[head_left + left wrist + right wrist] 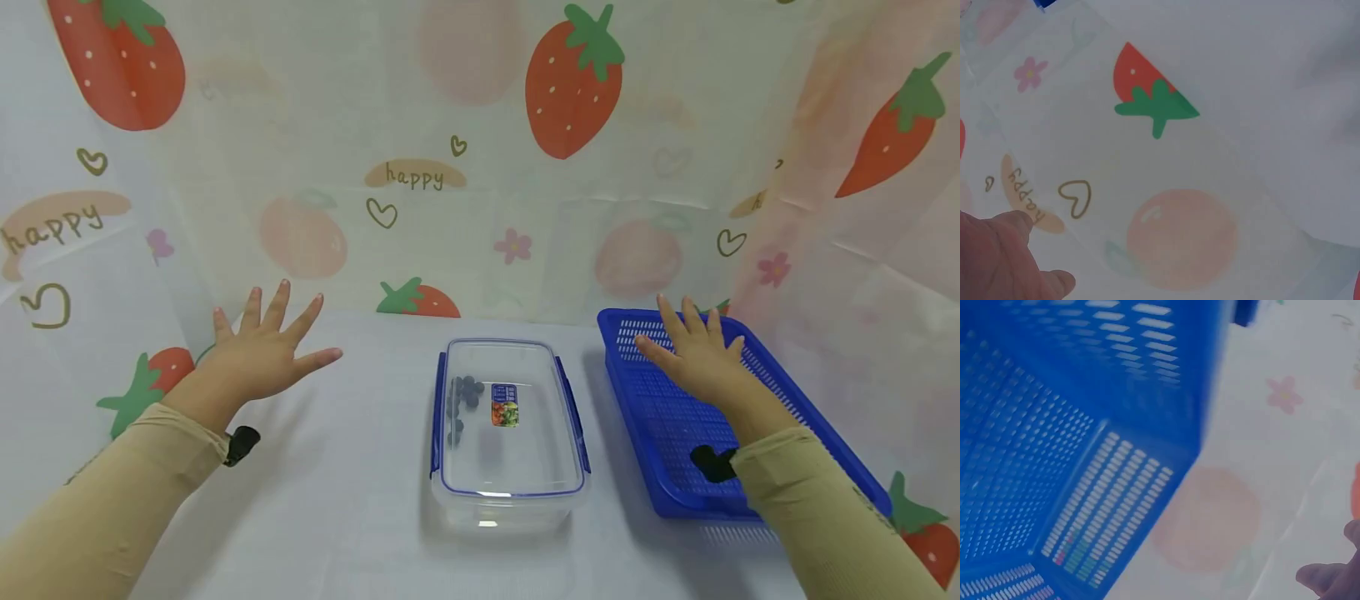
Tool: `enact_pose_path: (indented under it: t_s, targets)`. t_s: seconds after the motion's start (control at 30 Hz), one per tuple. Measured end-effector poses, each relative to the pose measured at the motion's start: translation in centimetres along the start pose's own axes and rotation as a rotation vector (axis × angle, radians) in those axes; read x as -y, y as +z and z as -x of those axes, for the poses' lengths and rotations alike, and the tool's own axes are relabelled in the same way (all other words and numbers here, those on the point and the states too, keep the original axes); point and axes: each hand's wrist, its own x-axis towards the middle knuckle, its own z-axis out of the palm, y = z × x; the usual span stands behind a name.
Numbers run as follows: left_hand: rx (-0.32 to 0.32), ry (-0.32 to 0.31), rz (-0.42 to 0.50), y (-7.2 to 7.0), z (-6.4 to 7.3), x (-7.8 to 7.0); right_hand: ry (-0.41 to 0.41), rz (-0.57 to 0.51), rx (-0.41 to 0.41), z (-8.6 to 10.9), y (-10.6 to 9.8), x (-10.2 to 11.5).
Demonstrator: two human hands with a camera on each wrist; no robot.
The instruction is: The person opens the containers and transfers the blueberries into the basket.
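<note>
My left hand (258, 358) is held up over the left side of the white table, fingers spread and holding nothing. Above the blue basket (648, 450) at the right, my right hand (701, 358) is likewise spread and grips nothing. Between them stands a clear plastic container (495, 475) with its lid on and blue side clips. Through the lid, small dark round things like grapes or blueberries (468, 390) show at its left side. In the right wrist view the perforated basket (1188, 412) fills the left half, with fingertips (1322, 575) at the lower right.
A cloth backdrop (480, 242) printed with strawberries, hearts and the word happy rises behind the white table (360, 500). It also covers the left and right sides. The container and the basket stand apart with a strip of table between them.
</note>
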Motion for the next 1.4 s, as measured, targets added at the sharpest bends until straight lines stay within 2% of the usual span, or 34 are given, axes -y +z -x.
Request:
enact_pose_path:
  t_s: [0.23,0.43,0.6,0.8,1.0,1.17,1.3,1.4]
  targets:
    - [-0.032,0.006,0.015,0.3,-0.1,-0.2,-0.06,-0.17,0.0,0.5,-0.4,1.2]
    - [-0.048,0.017,0.09,0.7,-0.3,-0.4,-0.126,-0.313,-0.003,0.7,-0.1,2.3]
    - [-0.042,0.034,0.239,0.9,-0.2,-0.8,-0.15,-0.419,0.001,1.0,0.4,3.1]
    - [-0.042,0.091,0.489,1.5,-0.4,-1.7,-0.172,-0.555,-0.022,1.8,1.3,4.3]
    - [-0.106,0.125,0.67,2.9,-0.9,-2.8,-0.141,-0.629,-0.037,2.6,3.4,5.7]
    - [-0.131,0.112,0.768,4.2,-1.0,-4.4,-0.123,-0.723,-0.022,2.8,5.3,6.3]
    - [-0.108,0.087,0.869,5.2,-0.8,-5.6,-0.077,-0.801,-0.007,2.8,6.7,6.7]
    - [-0.081,0.078,0.97,6.0,-0.7,-6.4,-0.074,-0.87,-0.012,2.8,7.7,7.0]
